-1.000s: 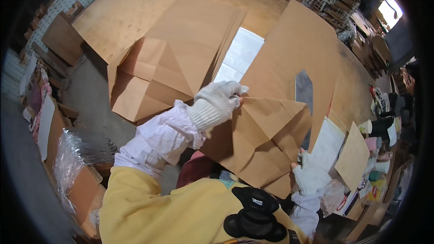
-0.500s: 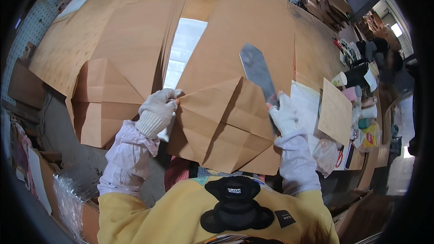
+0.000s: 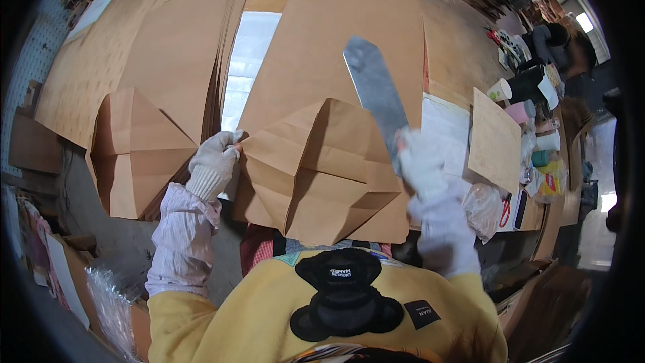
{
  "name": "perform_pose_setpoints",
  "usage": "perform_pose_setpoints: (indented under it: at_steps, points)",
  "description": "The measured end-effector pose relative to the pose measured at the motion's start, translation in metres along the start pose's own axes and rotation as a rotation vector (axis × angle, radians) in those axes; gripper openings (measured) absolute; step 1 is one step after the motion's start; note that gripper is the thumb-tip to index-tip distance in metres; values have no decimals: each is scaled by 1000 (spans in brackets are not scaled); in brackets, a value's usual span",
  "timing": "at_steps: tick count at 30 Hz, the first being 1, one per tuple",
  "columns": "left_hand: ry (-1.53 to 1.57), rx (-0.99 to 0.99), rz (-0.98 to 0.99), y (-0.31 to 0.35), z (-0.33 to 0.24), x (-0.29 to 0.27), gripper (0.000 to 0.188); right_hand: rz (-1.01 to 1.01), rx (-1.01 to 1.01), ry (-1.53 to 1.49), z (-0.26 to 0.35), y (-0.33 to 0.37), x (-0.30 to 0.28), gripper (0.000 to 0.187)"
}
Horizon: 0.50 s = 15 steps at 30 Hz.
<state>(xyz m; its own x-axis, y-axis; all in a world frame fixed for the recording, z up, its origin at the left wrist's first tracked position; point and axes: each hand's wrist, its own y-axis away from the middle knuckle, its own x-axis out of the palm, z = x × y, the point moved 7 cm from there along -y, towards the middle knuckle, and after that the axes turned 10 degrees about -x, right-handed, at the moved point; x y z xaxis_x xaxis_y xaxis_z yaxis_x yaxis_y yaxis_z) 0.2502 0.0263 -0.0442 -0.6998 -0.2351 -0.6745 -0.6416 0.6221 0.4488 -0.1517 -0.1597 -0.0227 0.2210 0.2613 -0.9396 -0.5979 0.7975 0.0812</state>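
Observation:
My left hand [image 3: 215, 161], in a white fingerless glove, pinches the left corner of a partly folded brown paper bag [image 3: 322, 168]. Its flaps stand up in creased folds, with the peak near the middle. In my right hand [image 3: 422, 165], likewise gloved and slightly blurred, is the lower part of a flat metal strip [image 3: 373, 81] with an angled tip. The strip slants up and left over the paper, beyond the bag's right side. Beneath lies a stack of brown paper sheets [image 3: 336, 20].
Another folded paper bag [image 3: 151, 151] rests at the left, beside a second sheet stack [image 3: 178, 47]. To the right are a thin board [image 3: 494, 138], a paper cup [image 3: 499, 90], red scissors [image 3: 505, 212] and a phone [image 3: 521, 208]. A person [image 3: 547, 40] is at the far right.
My right hand has come away from the bag's right corner and moved up with the metal strip. The bag's right flaps have opened out. The whole view has shifted slightly.

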Motion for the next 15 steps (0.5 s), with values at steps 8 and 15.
perform_pose_setpoints:
  at_steps: [8, 15]
  points:
    - [166, 224, 173, 51, -101, -26, 29, -183, 50, -154, -1, 72, 45, 23]
    - [71, 964, -541, 110, -115, -191, 35, -658, -259, -349, 133, 11, 3, 10]
